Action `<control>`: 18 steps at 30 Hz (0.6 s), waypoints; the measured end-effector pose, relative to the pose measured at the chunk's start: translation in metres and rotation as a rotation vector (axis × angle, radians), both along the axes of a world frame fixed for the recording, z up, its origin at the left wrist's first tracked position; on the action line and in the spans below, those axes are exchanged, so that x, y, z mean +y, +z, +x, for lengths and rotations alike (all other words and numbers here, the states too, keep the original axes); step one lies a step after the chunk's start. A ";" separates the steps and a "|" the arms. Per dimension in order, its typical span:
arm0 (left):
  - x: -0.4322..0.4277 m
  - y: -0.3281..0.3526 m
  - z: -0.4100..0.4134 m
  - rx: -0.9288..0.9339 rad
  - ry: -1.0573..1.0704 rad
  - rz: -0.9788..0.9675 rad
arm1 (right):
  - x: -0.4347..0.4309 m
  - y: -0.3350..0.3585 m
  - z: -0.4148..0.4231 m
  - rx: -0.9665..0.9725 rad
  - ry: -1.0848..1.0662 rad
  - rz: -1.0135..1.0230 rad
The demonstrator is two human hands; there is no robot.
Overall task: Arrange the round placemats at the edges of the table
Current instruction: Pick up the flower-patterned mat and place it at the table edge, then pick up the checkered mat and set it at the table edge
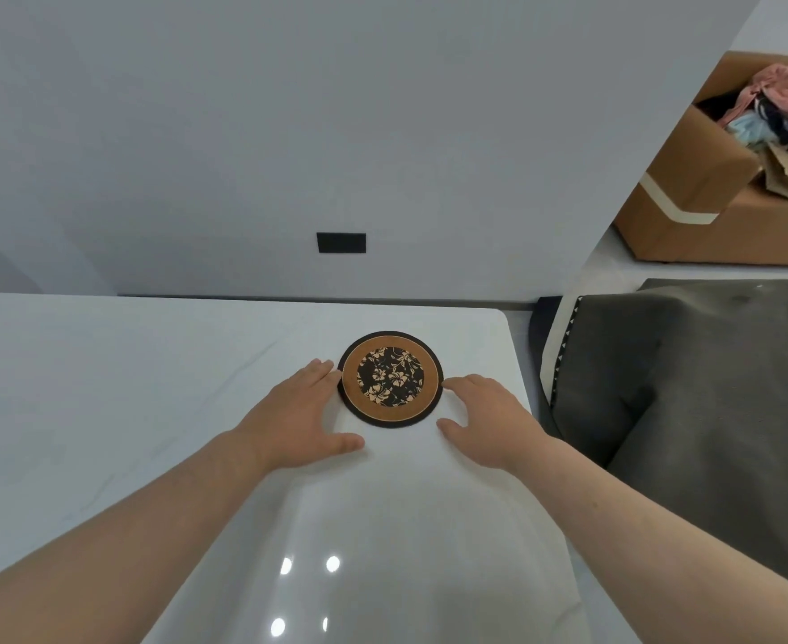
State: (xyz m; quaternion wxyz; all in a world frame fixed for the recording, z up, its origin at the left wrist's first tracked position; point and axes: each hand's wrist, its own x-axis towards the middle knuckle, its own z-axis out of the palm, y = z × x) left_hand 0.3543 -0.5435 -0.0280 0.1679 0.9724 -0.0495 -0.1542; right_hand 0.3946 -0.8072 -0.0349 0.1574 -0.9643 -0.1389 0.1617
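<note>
placemat (390,379): round, dark rim, tan ring, floral centre; it lies flat on the white table (104,388), straight ahead of us, between our two hands and a little beyond them.
our forearms: they reach forward from the near edge and close in toward the mat, so it sits on our midline.
left hand (295,418): palm down on the table, fingers loosely spread and holding nothing; the fingertips (324,367) touch, or all but touch, the mat's left rim, and the thumb points along the table under its near edge.
right hand (487,418): also palm down, spread and empty; the fingertips (452,385) meet the mat's right rim, with the thumb aimed at its near-right edge.
which hand is nearer: we judge them about equal, one at each side; neither is clearly ahead.
axis: none to speak of, since the mat is a circle; any push direction suits it equally.
lie to the edges: the mat is near the table's far right corner, with the right edge closer than the far edge; bare table shows on both sides.
next move, as we judge it: a small two-handed slide or a plain let-go, as the mat looks almost placed.
beyond the table: grey sofa (689,378) to the right, a cardboard box (689,197) of clothes on the floor further off, pale wall (289,132) behind.
</note>
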 end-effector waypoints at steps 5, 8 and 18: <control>0.005 0.000 -0.032 0.003 0.008 0.007 | -0.007 0.009 -0.027 0.037 -0.008 -0.012; 0.009 -0.002 -0.054 0.022 -0.021 0.074 | -0.009 0.014 -0.045 0.045 0.026 -0.075; 0.017 0.018 -0.116 0.072 0.060 0.021 | -0.022 0.039 -0.106 0.079 0.052 -0.120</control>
